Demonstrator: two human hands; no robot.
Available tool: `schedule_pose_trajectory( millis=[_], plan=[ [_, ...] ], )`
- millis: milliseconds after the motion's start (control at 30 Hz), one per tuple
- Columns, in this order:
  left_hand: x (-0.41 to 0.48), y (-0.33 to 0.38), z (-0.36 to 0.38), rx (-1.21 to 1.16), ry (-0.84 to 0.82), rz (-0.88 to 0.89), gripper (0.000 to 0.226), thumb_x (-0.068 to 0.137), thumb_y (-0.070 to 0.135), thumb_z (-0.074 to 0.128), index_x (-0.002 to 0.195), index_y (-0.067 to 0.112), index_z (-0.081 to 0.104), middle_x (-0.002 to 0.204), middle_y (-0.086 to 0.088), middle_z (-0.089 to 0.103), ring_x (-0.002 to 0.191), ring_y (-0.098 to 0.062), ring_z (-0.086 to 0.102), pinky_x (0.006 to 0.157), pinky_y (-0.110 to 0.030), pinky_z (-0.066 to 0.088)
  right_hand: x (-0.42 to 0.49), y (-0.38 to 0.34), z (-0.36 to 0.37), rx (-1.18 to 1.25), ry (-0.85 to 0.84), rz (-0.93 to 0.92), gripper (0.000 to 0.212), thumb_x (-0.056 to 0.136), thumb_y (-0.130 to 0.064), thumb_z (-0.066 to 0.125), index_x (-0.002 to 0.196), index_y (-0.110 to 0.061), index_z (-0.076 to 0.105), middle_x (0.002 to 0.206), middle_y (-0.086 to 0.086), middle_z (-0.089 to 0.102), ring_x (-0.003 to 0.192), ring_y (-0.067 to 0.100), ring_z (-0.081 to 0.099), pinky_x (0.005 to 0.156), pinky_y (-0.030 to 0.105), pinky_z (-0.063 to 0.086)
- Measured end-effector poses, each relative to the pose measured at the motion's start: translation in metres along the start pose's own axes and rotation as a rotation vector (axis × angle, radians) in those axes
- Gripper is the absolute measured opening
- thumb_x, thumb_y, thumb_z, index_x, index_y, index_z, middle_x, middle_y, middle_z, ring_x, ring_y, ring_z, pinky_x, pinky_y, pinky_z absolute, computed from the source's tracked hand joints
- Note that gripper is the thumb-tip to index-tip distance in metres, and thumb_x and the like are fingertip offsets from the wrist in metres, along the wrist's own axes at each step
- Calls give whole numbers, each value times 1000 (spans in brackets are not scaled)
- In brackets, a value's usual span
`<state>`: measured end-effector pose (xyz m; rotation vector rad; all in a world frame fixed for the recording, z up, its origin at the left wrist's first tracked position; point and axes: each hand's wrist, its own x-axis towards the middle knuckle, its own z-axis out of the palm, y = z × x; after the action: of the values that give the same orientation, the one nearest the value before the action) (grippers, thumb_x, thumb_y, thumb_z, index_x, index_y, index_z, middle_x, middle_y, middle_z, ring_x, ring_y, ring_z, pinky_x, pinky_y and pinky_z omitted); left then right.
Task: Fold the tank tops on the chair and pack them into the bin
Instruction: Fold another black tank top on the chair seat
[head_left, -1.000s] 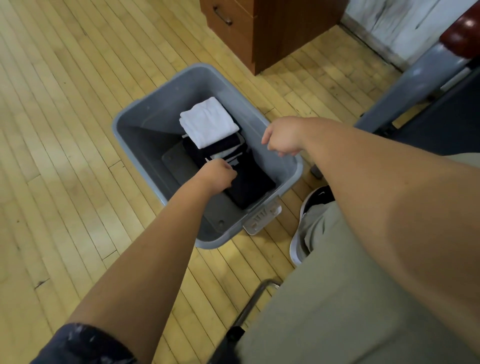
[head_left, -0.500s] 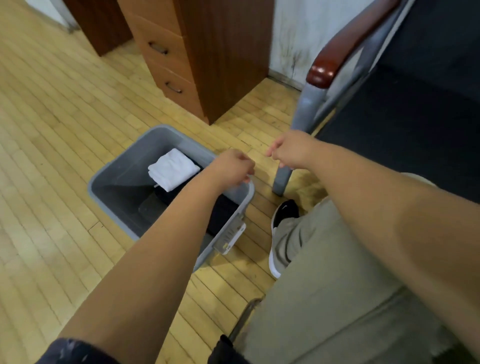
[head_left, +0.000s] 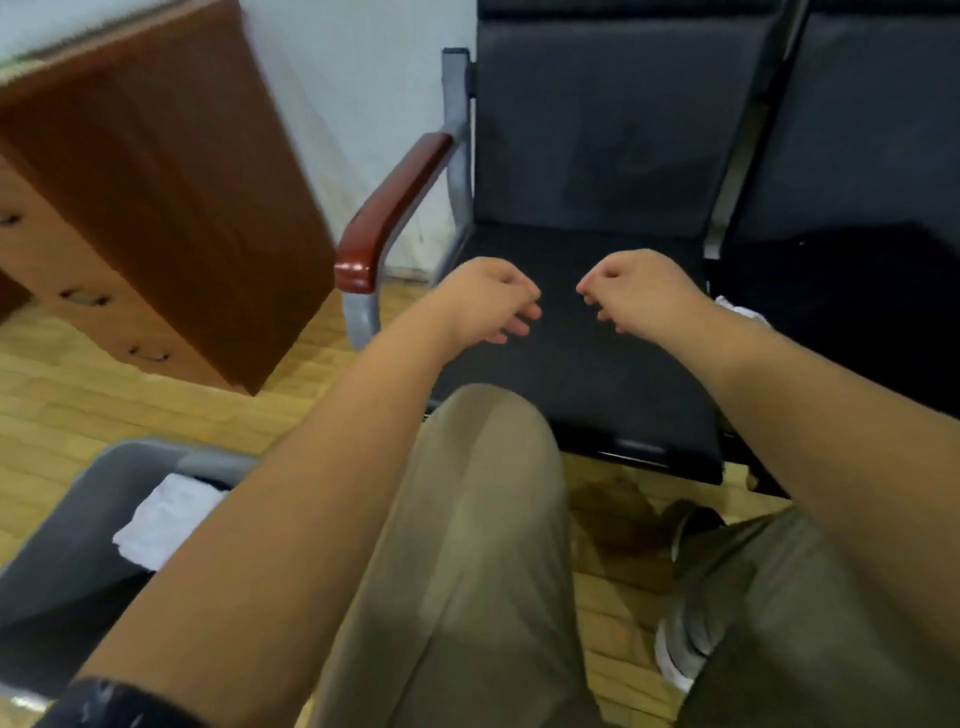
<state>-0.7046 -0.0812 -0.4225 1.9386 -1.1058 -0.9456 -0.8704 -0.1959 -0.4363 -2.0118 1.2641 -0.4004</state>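
Left hand: the left hand (head_left: 488, 304) holds nothing; its fingers are loosely curled, knuckles up, in the middle of the frame.
Right hand: the right hand (head_left: 641, 296) is likewise empty, fingers loosely curled, just to the right of the left one; a small gap lies between the two.
Under the hands: both hang over the black seat (head_left: 571, 374) of the chair (head_left: 597, 130); whether they touch it cannot be told.
White cloth: a bit of white cloth (head_left: 740, 312) shows just past the right wrist, at the seat's right edge; most of it is hidden by the arm.
Armrest: a red-brown armrest (head_left: 395, 208) runs down the chair's left side, left of the left hand.
Second seat: another dark seat (head_left: 857, 322) adjoins on the right; what lies on it is too dim to tell.
Bin: the grey bin (head_left: 78, 519) stands on the floor (head_left: 78, 405) at lower left, partly hidden by the left forearm.
White top: a folded white top (head_left: 166, 514) lies inside the bin, near its upper rim.
Legs: khaki trousers (head_left: 467, 545) fill the lower middle; a shoe (head_left: 680, 649) shows at lower right.
Cabinet: a brown cabinet (head_left: 156, 208) with drawers stands at upper left, against a white wall (head_left: 363, 78).
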Motion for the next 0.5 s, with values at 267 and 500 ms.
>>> schedule_pose_trajectory(
  millis=[267, 500],
  plan=[
    [65, 74, 112, 128, -243, 137, 11, 105, 33, 62, 109, 30, 72, 100, 12, 80, 88, -4, 78, 90, -36, 63, -3, 121, -81, 97, 151, 181, 23, 101, -24, 55, 96, -30, 77, 103, -8, 73, 101, 15, 69, 89, 36, 57],
    [100, 56, 192, 202, -267, 170, 12, 104, 26, 60, 101, 27, 72, 99, 8, 79, 87, -8, 74, 68, -25, 54, 23, 179, -139, -34, 227, 335, 24, 102, -23, 53, 103, -18, 77, 106, 2, 73, 96, 20, 67, 81, 34, 56]
  ],
)
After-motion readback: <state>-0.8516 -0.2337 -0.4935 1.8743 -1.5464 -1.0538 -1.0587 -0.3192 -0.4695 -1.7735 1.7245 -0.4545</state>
